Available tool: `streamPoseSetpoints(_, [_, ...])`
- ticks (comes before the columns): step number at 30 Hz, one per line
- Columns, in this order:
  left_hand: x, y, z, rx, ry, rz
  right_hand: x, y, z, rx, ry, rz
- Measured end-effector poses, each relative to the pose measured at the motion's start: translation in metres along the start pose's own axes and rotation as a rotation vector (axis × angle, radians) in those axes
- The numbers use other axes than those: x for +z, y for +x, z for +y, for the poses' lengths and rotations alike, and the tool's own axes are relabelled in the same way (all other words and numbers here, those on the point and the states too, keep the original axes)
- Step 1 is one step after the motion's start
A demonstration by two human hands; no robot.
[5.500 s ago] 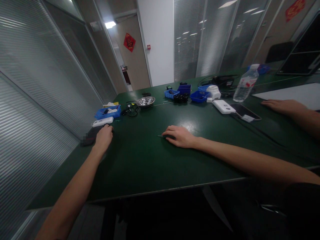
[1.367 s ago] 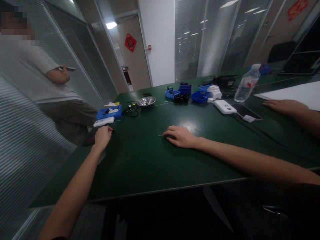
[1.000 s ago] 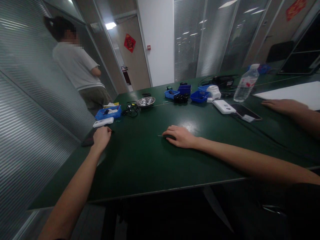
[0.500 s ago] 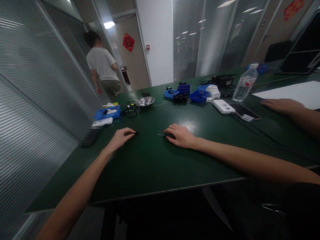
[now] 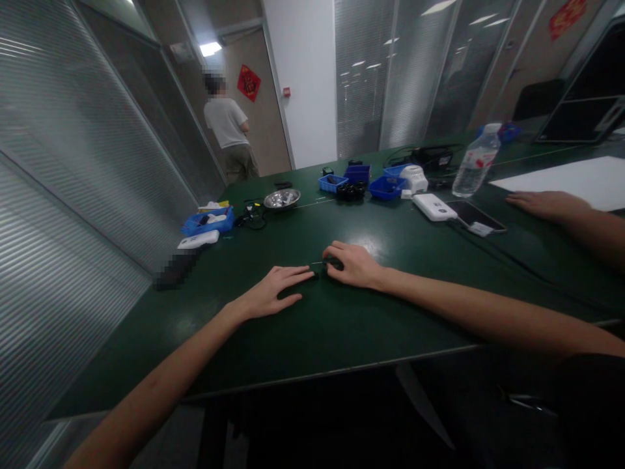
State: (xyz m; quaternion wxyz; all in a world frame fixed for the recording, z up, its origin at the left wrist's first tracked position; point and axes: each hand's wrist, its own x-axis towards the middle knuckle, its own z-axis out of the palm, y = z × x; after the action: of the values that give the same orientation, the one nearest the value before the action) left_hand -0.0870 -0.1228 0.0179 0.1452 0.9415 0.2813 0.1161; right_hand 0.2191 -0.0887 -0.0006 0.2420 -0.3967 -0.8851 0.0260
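My right hand (image 5: 354, 264) rests on the green table, fingers curled round the dark handle of a small screwdriver (image 5: 334, 263). Its thin metal shaft points left, toward my other hand. My left hand (image 5: 274, 290) lies low over the table with fingers stretched out and the thumb apart. At its fingertips is a small black piece (image 5: 316, 276), just below the screwdriver's tip and too small to make out. Whether the fingertips press on that piece, I cannot tell.
Blue trays (image 5: 209, 221), a metal bowl (image 5: 282, 199) and black cables (image 5: 252, 216) stand toward the back. Further right are a white power bank (image 5: 434, 207), a phone (image 5: 476, 215) and a water bottle (image 5: 477, 161). Another person's hand (image 5: 549, 204) rests at right; someone stands by the door.
My left hand has moved right, close to the screwdriver, and its pinch on the small black piece has opened out. My right hand has barely moved. The standing person has moved right.
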Motion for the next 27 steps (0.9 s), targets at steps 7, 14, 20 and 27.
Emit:
streamPoseSetpoints(7, [0.004,0.000,-0.006,0.038,0.007,-0.030,-0.011,-0.006,0.010,-0.114,0.045,-0.042])
streamPoseSetpoints(14, [0.004,0.001,-0.005,0.037,-0.030,-0.018,-0.018,-0.010,0.015,-0.211,0.128,-0.122])
streamPoseSetpoints(20, [0.004,0.000,-0.006,0.035,-0.042,-0.005,-0.016,-0.010,0.014,-0.205,0.125,-0.095])
streamPoseSetpoints(27, [0.005,0.000,-0.010,0.035,-0.051,0.001,-0.014,-0.013,0.017,-0.209,0.147,-0.042])
